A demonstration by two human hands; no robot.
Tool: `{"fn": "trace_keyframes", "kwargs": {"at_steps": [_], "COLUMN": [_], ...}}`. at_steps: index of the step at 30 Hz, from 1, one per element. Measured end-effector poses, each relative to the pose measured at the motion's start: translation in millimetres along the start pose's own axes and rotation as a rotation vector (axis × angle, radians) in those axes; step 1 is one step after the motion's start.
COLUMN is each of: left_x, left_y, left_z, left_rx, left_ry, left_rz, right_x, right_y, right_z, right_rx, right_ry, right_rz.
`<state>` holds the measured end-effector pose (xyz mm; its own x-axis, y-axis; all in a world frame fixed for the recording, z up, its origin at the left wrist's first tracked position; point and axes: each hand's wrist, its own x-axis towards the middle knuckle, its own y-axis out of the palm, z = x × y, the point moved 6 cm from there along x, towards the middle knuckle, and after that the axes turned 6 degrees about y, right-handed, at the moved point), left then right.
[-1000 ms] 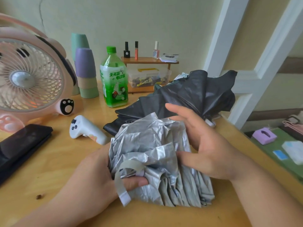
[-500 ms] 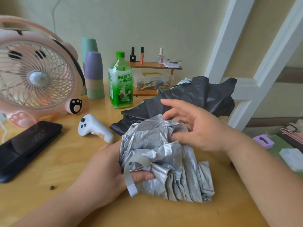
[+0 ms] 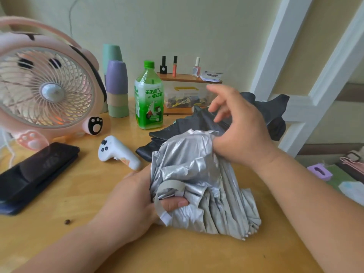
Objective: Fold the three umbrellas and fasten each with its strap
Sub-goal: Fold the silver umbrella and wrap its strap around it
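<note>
A crumpled silver umbrella (image 3: pixel 189 170) lies on the wooden table (image 3: pixel 69 194) in front of me. My left hand (image 3: pixel 136 201) grips its near left side, thumb pressed onto the cloth beside the grey strap (image 3: pixel 169 187), which loops loosely and ends in a white tab. My right hand (image 3: pixel 238 131) pinches the top right fold of the silver cloth with thumb and a finger while the other fingers spread upward. A black umbrella (image 3: pixel 266 107) lies unfolded behind the silver one. A third umbrella is not visible.
A pink fan (image 3: pixel 47 93) stands at the left, with stacked cups (image 3: pixel 117 89) and a green bottle (image 3: pixel 149 99) behind. A white controller (image 3: pixel 118 152) and a black case (image 3: pixel 35 174) lie on the left. A small shelf (image 3: pixel 189 79) holds nail polish. White rails (image 3: pixel 307 75) rise at the right.
My right hand has moved from lying over the silver cloth to pinching its top right fold, fingers lifted. My left hand keeps its grip. The view has shifted slightly.
</note>
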<state>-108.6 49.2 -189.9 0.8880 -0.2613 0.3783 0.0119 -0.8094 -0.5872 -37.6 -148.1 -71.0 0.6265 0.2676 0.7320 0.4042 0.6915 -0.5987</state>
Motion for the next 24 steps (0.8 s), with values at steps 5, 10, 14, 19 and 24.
{"fn": "trace_keyframes", "kwargs": {"at_steps": [5,10,14,19,24], "left_x": [3,1,1,0,1], "left_y": [1,0,1,0,0], "left_z": [0,-4,-6,-8,-6], "left_rx": [0.037,0.047,0.071,0.095,0.079], "left_ry": [0.040,0.063,0.075,0.072,0.030], "left_rz": [0.003,0.013,0.018,0.019,0.015], "right_x": [-6,-27,-21,6,8], "right_y": [-4,17,34,25,10], "right_z": [-43,-34,-9,20,5], "right_rx": [0.242,0.206,0.100,-0.095,-0.126], "right_ry": [0.306,0.200,0.034,-0.259,-0.112], "right_rz": [0.035,0.397,0.406,-0.078,-0.138]}}
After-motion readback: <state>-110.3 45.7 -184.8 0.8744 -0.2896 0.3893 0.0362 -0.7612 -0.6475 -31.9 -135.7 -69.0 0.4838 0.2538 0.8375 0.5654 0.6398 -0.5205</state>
